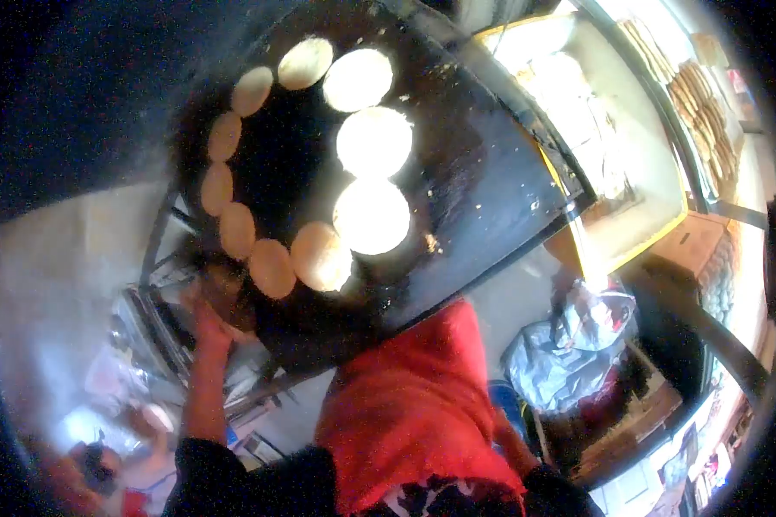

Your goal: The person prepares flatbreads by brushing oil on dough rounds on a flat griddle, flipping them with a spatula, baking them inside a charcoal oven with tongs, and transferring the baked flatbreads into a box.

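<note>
Wearing black sleeves [205,476], a bright red apron [409,401], and dark fabric with white patterning [431,497] at six o'clock.

Ten pale discs [374,142], one dark griddle [483,207]

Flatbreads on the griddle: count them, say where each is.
10 flatbreads ringing the griddle: one top, three right, two bottom, four left. A dim brown shape by the left hand is unclear.
</note>
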The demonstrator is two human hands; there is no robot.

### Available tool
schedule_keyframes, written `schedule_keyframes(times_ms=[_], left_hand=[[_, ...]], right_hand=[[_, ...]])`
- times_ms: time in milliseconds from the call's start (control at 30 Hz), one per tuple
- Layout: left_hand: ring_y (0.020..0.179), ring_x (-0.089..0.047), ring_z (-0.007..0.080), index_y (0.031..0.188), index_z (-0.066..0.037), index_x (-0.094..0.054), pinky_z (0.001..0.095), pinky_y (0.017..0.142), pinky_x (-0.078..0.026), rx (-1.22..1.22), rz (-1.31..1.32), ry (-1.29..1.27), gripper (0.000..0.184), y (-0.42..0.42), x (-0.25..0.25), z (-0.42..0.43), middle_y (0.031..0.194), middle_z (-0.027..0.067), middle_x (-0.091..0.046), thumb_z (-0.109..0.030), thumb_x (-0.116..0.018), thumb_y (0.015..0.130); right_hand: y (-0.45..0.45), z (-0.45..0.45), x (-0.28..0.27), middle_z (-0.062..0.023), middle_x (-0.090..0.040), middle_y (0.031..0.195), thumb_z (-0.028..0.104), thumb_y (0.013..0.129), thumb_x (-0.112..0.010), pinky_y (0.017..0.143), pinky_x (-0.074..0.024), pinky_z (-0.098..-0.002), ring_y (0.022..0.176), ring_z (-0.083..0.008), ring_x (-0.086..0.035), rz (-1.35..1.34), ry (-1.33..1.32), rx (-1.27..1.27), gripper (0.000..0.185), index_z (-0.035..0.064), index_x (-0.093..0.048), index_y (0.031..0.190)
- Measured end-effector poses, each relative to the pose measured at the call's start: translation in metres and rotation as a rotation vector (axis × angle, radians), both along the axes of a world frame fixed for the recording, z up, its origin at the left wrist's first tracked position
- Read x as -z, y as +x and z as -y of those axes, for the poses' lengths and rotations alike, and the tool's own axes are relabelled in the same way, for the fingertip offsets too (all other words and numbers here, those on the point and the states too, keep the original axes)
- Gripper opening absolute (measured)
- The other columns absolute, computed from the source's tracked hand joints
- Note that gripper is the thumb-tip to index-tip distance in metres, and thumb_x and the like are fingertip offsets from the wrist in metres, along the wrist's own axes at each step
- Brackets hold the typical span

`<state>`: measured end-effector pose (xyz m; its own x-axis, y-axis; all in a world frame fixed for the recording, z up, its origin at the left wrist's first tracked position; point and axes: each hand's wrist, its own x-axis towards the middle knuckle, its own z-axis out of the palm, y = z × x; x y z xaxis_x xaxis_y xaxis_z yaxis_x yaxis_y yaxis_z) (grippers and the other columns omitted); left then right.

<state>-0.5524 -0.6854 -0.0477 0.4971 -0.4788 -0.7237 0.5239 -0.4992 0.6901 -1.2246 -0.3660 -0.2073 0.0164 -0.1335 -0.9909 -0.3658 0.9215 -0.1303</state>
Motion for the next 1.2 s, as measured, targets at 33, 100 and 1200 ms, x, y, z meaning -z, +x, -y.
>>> schedule_keyframes(times_ms=[33,100,1200], left_hand=[[0.114,-0.053,0.036,0.128,-0.018,-0.057,0.0585,0.098,-0.04,0.013,-0.019,0.003,0.066,-0.015,-0.009,0.009,0.125,0.0082,-0.06,-0.066,-0.042,0.087],[0.117,-0.052,0.0346,0.13,-0.017,-0.055,0.0561,0.1,-0.041,0.12,-0.111,-0.063,0.064,-0.056,-0.03,0.038,0.128,0.0084,-0.058,-0.064,-0.043,0.088],[0.121,-0.052,0.0345,0.144,-0.005,-0.033,0.0512,0.101,-0.045,0.577,-0.557,-0.431,0.069,-0.129,-0.112,-0.178,0.134,0.018,-0.05,-0.057,-0.035,0.098]], right_hand=[[-0.003,-0.007,0.006,-0.0138,-0.064,0.07,0.036,0.078,-0.071,0.05,-0.047,-0.0401,0.06,-0.028,-0.062,0.018,-0.049,-0.045,0.034,0.0042,-0.064,0.091],[-0.009,-0.022,0.019,-0.0136,-0.064,0.069,0.036,0.078,-0.071,0.05,-0.0469,-0.0401,0.059,-0.028,-0.062,0.053,-0.315,-0.286,0.035,0.0043,-0.065,0.09],[0.19,-0.016,-0.19,-0.0008,-0.053,0.069,0.042,0.087,-0.067,0.042,-0.035,-0.0271,0.05,-0.0093,-0.046,-0.101,-0.593,0.354,0.053,-0.0012,-0.055,0.116]])
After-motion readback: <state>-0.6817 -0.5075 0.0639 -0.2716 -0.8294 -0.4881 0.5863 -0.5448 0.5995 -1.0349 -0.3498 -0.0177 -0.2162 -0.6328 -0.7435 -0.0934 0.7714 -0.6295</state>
